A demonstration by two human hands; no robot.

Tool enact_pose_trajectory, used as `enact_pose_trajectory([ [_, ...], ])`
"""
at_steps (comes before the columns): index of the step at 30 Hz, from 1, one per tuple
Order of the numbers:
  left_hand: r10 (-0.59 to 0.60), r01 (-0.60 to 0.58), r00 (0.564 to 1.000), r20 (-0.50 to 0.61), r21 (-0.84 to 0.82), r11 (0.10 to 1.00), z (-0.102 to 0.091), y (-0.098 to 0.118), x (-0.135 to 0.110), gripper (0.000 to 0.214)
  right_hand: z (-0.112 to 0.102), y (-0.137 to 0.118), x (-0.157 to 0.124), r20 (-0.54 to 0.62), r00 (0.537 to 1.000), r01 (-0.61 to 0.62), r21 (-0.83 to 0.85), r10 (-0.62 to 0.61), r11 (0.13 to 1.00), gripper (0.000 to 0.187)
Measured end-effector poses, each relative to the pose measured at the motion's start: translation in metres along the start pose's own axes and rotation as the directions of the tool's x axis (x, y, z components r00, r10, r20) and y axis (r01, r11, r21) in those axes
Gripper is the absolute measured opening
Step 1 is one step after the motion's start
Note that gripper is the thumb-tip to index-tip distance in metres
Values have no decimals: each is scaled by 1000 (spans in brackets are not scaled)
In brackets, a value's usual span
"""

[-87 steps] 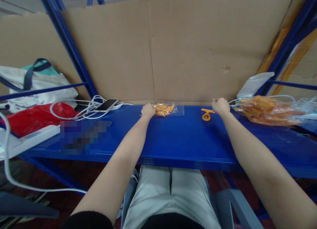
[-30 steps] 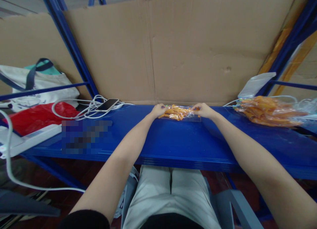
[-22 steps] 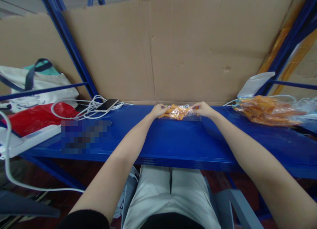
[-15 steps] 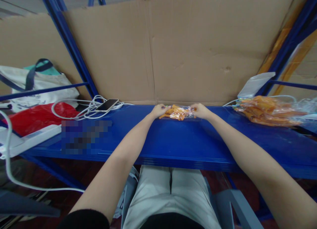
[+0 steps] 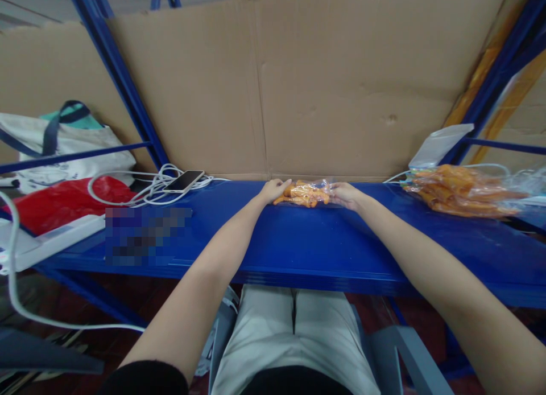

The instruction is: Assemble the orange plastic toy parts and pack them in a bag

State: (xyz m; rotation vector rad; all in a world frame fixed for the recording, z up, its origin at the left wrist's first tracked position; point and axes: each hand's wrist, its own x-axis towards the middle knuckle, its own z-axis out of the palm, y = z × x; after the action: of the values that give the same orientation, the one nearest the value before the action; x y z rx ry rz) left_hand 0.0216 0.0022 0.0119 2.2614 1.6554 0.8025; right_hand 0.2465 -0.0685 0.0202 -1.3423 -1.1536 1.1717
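Note:
A clear plastic bag of orange pieces (image 5: pixel 306 193) lies on the blue tabletop (image 5: pixel 298 244), close to the cardboard wall. My left hand (image 5: pixel 273 191) grips its left end, the thumb stretched over the top. At the opposite end, my right hand (image 5: pixel 346 196) has its fingers closed on the clear film. The orange pieces look long and thin; glare on the plastic hides their exact kind.
More orange items in clear bags (image 5: pixel 460 193) are heaped at the right. To the left are a phone (image 5: pixel 184 181) on coiled white cable, a red plastic bag (image 5: pixel 72 201), a white power strip (image 5: pixel 55 241) and a cloth tote (image 5: pixel 72 150). Cardboard (image 5: pixel 319 87) closes off the back.
The orange pieces have shifted and spread rightward inside the bag. My right hand has turned and its fingers now lie lower along the bag's right end. My left hand has barely moved.

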Motion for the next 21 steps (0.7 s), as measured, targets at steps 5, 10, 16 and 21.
enact_pose_trajectory([
  [5,30,-29,999,13,-48,998,2,-2,2,50,4,0,-5,68,995,-78,5,78,997,15],
  [10,40,-39,999,13,-77,996,2,-4,3,50,9,2,-1,82,993,-76,-60,81,995,21],
  [16,38,-39,999,-6,-91,995,1,-3,0,51,10,5,1,112,994,12,-60,-5,998,24],
  [21,16,-18,1000,-20,-91,996,0,-2,0,54,9,2,-2,162,987,15,-66,-4,998,25],
])
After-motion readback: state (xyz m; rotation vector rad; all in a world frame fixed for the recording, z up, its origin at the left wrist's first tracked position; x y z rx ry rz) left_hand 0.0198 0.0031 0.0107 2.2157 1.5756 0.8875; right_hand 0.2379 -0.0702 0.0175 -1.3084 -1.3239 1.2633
